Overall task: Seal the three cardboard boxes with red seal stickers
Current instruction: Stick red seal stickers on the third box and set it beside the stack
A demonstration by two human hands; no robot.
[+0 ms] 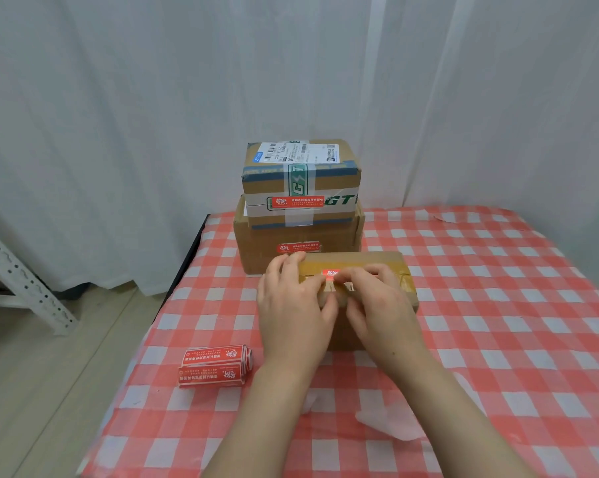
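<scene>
Left hand (293, 300) fingers straight, together, flat on front box (391, 265); right hand (379, 303) fingertips bent onto red sticker (329, 273); pinch or press, cannot tell.

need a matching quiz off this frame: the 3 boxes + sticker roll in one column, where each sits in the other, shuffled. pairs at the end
Things
1. labelled box
2. wide box
3. taped box
4. sticker roll

Places
A. on the checked cloth, left of the left hand
B. nearest the person, under the left hand and right hand
C. top of the stack
D. bottom of the stack, red sticker on its front

Pairs: 1-C, 2-D, 3-B, 4-A
</scene>
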